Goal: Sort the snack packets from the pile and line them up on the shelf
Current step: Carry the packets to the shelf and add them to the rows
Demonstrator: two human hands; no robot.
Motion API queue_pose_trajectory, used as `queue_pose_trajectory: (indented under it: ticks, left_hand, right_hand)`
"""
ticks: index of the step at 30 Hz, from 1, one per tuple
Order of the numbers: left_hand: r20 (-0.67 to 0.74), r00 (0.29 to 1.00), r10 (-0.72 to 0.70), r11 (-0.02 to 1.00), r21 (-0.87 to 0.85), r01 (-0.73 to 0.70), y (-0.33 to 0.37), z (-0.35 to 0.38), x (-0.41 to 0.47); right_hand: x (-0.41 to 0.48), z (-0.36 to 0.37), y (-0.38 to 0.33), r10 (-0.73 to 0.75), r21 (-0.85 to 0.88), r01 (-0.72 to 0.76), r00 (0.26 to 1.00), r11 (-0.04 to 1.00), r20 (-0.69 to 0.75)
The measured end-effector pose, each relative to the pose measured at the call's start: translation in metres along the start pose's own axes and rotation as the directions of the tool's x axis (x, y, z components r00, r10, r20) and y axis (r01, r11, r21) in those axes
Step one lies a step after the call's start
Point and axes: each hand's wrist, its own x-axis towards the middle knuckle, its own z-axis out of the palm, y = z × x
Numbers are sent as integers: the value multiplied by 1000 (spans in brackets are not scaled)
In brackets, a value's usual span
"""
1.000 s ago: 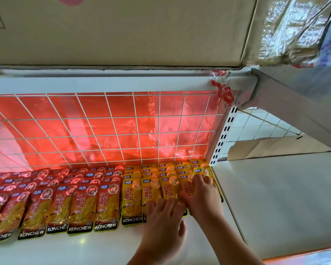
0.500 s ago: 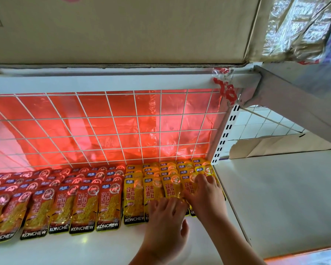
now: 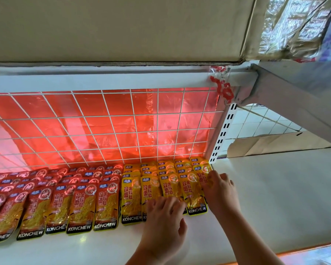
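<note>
Left hand [image 3: 162, 222] and right hand [image 3: 221, 194], fingers [image 3: 161, 203] flat and apart, square yellow packets [image 3: 132, 196] on shelf [image 3: 84, 249]; gentle nudges advised

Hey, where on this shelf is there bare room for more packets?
Free: the white shelf strip in front of the packets' bottom edges, and the bay right of the slotted upright, bare up to the cardboard sheet. Crowded: red packets and yellow packets overlap back to the wire grid, left hand and right hand on the yellow ones.
</note>
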Motion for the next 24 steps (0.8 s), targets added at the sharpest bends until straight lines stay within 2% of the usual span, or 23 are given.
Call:
queue_pose_trajectory:
  ticks: [10, 19, 24]
  left_hand:
    - [14, 1000, -18, 1000, -4, 18, 1, -2, 1]
    - [30, 999, -37, 999, -19, 38, 3, -4, 1]
    - [84, 992, -93, 995, -28, 95, 1, -6, 2]
  right_hand:
    - [-1, 1, 3, 2, 49, -1, 1000, 999, -27]
    - [0, 0, 6, 35, 58, -36, 999, 998, 23]
    - [1, -8, 6, 36, 48, -37, 999, 998, 35]
